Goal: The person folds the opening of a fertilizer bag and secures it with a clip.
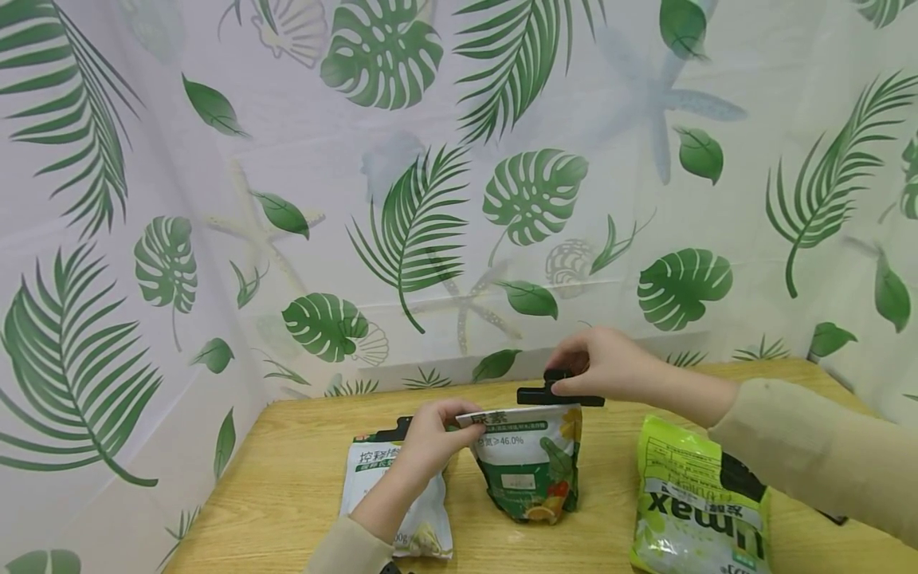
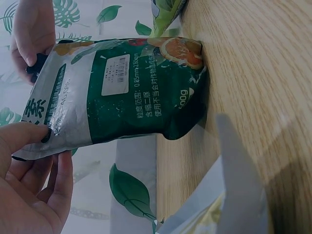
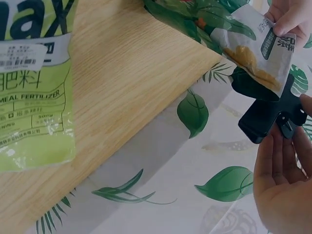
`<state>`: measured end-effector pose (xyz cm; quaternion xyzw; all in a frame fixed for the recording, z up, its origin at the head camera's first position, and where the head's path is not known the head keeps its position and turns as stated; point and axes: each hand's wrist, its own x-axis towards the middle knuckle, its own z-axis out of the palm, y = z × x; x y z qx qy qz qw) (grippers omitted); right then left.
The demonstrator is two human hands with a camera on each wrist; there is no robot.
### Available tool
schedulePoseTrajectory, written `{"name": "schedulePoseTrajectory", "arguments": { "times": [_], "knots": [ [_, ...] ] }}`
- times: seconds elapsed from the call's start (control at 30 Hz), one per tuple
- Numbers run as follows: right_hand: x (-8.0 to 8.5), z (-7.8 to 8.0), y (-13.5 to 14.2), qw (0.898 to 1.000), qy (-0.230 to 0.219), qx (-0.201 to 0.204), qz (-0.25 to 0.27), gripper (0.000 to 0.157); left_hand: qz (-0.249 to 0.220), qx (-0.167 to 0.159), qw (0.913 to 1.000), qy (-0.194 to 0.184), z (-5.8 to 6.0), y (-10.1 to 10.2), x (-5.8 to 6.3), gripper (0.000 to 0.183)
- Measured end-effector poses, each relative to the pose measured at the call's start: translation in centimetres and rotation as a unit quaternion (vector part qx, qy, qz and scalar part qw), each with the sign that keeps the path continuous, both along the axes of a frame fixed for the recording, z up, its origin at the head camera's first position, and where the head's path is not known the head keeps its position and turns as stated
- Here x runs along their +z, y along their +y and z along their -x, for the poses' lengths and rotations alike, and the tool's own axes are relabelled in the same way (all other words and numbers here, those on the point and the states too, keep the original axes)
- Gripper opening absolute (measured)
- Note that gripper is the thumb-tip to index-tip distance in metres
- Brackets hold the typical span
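On the table, the left bag lies at lower centre, the right bag at lower right. The middle bag is between them, with a clip at its top right. Behind, a sheet fills the upper frame.

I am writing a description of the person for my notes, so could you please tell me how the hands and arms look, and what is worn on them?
No glove or ring shows on the left hand or right hand. The left sleeve and right sleeve are plain pale beige, without visible print, and stop short of the hands.
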<state>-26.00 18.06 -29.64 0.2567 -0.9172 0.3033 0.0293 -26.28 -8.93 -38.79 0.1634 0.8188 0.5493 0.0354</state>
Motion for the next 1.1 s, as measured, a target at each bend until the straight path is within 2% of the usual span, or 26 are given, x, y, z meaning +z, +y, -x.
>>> {"name": "schedulePoseTrajectory", "arguments": {
  "times": [0.2,0.37,0.7,1.1],
  "knots": [
    [0.1,0.0,-0.1,0.998,0.026,0.044,-0.024,0.017,0.002,0.001,1.0,0.003,0.0,0.0,-0.1,0.015],
    [0.3,-0.1,-0.1,0.997,0.039,0.061,-0.038,0.017,0.009,0.0,0.9999,0.007,0.1,-0.1,-0.2,0.015],
    [0.6,-0.7,-0.3,0.989,0.112,0.061,-0.078,0.015,0.008,-0.001,1.0,0.005,0.1,0.0,-0.1,0.015],
    [1.6,-1.4,-1.1,0.979,0.145,0.066,-0.126,0.014,0.006,-0.002,1.0,-0.003,0.1,-0.1,-0.1,0.015]
  ]
}}
